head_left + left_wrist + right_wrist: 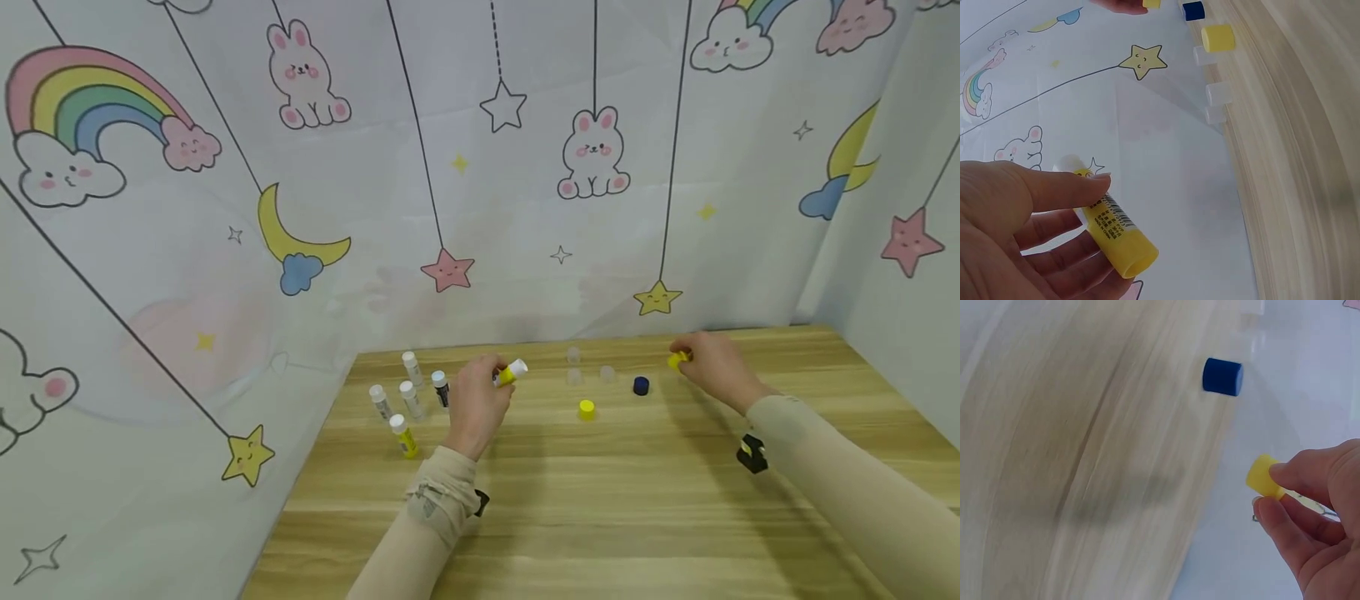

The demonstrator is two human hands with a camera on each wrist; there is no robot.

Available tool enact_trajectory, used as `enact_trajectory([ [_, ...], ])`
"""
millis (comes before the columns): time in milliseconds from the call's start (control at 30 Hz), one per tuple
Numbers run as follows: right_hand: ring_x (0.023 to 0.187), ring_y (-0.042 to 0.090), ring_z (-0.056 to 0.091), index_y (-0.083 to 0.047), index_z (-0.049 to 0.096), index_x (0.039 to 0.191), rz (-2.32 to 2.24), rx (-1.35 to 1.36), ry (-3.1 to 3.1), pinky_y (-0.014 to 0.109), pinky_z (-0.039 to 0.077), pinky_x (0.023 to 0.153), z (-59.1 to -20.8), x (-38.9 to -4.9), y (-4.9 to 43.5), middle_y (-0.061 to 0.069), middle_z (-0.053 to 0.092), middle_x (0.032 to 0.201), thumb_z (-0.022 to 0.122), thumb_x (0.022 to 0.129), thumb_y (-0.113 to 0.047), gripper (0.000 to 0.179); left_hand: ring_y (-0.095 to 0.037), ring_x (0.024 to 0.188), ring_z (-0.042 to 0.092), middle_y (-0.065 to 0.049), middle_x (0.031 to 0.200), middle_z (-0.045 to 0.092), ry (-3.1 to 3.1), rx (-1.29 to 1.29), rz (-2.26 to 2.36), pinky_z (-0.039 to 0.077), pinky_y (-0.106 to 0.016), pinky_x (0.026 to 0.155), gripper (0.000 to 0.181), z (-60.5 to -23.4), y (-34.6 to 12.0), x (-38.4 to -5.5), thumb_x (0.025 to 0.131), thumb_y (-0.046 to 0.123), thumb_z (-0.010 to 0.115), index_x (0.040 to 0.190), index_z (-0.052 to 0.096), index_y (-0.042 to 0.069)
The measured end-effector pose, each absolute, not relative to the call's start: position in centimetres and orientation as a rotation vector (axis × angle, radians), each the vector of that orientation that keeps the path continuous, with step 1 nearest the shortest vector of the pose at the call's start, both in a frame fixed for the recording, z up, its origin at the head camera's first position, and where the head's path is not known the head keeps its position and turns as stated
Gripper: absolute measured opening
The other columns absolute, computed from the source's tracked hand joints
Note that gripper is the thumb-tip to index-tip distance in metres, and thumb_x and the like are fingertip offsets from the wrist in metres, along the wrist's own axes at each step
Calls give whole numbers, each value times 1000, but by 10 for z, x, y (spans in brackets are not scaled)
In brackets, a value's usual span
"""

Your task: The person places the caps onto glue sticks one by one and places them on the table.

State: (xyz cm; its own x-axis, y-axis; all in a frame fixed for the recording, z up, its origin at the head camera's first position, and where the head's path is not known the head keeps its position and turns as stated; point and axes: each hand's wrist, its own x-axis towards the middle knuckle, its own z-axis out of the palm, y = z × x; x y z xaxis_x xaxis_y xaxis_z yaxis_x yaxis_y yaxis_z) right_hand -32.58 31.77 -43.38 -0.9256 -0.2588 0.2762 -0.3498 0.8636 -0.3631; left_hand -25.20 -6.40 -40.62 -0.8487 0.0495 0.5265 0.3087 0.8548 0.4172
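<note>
My left hand (477, 408) holds a yellow glue stick (508, 375) above the table, tilted, its white end pointing up and right. In the left wrist view the thumb presses on the glue stick (1119, 240) near its printed barcode, with fingers behind it. Farther right, my right hand (716, 367) pinches a small yellow cap (1263, 475) between thumb and fingertips, near the table's back edge. A second yellow cap (587, 409), a dark blue cap (641, 386) and clear caps (607, 374) sit on the table between the hands.
Left of the left hand stand several glue sticks with white tops, among them a yellow one (405, 437) and a dark one (440, 389). The wooden table (600, 517) meets a printed cloth (517, 292) along its back edge.
</note>
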Motion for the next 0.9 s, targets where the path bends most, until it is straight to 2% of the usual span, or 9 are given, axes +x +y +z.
enact_trajectory([
  [400, 88, 31, 66, 2, 72, 114, 686, 498, -2722, 49, 55, 74, -409, -313, 291, 18, 69, 103, 71, 88, 2, 27, -23, 86, 69, -8, 102, 72, -2521, -246, -693, 56, -40, 68, 30, -402, -69, -254, 80, 10, 87, 107, 74, 10],
  [900, 88, 29, 69, -1, 73, 115, 754, 539, -2622, 48, 58, 75, -408, -294, 268, 15, 70, 108, 72, 88, 0, 26, -24, 88, 69, -7, 103, 71, -2506, -264, -701, 57, -41, 73, 30, -412, -73, -247, 79, 9, 88, 106, 74, 9],
])
